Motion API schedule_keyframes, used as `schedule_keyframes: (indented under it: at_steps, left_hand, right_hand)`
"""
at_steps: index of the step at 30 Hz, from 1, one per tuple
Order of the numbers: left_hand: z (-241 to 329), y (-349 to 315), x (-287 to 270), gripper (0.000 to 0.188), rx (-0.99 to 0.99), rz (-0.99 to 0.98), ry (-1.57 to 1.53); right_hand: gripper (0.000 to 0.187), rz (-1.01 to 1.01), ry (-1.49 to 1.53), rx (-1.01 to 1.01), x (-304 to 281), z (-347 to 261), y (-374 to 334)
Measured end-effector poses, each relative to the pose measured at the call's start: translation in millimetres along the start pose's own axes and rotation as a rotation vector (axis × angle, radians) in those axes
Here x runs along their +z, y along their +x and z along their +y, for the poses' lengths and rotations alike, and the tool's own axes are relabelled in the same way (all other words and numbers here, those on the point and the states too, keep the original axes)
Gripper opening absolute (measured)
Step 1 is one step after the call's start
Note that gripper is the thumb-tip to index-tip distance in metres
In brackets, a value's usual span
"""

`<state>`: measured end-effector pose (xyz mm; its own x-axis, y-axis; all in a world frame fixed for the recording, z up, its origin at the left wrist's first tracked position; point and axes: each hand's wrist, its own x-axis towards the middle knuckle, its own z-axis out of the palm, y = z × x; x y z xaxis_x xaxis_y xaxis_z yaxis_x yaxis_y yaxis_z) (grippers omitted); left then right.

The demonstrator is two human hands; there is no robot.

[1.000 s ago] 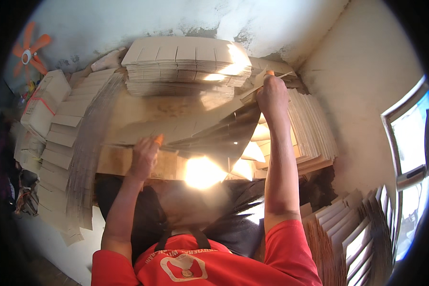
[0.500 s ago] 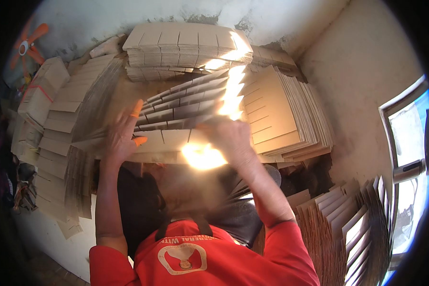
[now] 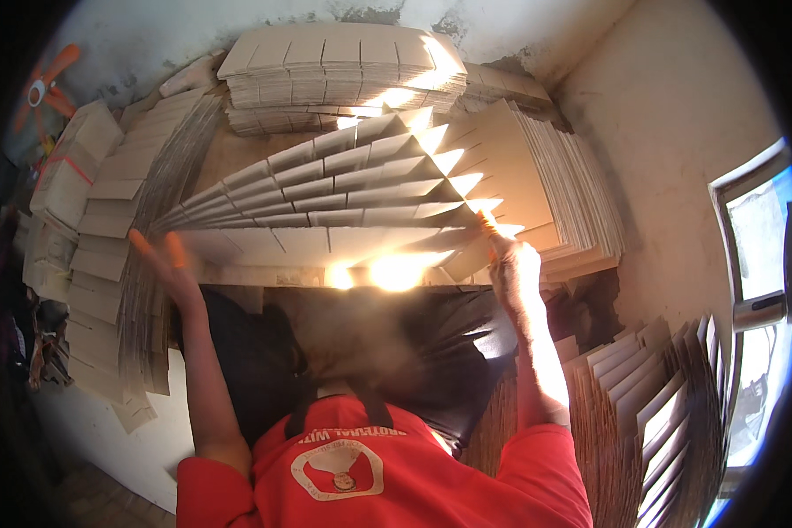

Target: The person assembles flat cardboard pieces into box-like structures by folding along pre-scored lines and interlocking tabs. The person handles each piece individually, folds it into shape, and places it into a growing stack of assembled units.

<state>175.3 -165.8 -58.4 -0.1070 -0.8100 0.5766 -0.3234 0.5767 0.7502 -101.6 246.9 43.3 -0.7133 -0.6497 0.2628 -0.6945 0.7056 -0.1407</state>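
Note:
Across the table in front of me, slotted cardboard strips (image 3: pixel 312 180) form a partly spread divider, fanned wide on the right and drawn together at the left. At its right corner my right hand (image 3: pixel 515 273) is closed, an orange-covered finger pressed to the cardboard edge. My left hand (image 3: pixel 169 268), with orange finger covers, is open beside the left end; whether it touches the strips I cannot tell. One long slotted strip (image 3: pixel 299 246) lies along the near side, with bright sunlight on its lower edge.
A stack of slotted cardboard (image 3: pixel 343 57) stands at the back, another pile (image 3: pixel 510 176) to the right. More sheets (image 3: pixel 106 260) lean at left, by wrapped bundles (image 3: pixel 75 163). Folded dividers (image 3: pixel 625 396) stand low right near a window (image 3: pixel 757 238). An orange fan (image 3: pixel 48 88) is far left.
My right hand has moved right to the divider's corner, and my left hand has shifted left and slightly down. The divider has spread wider, its right edge now showing.

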Motion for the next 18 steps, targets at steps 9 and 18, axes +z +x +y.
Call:
schedule_keyframes:
  at_steps: [9,18]
  left_hand:
    - [-37,30,52,0.074,-0.635,-0.083,-0.880]
    - [-85,82,91,0.069,-0.799,-0.182,-1.199]
  right_hand:
    - [0.046,0.045,0.053,0.022,20,38,5]
    - [0.037,0.191,0.502,0.337,7,101,22]
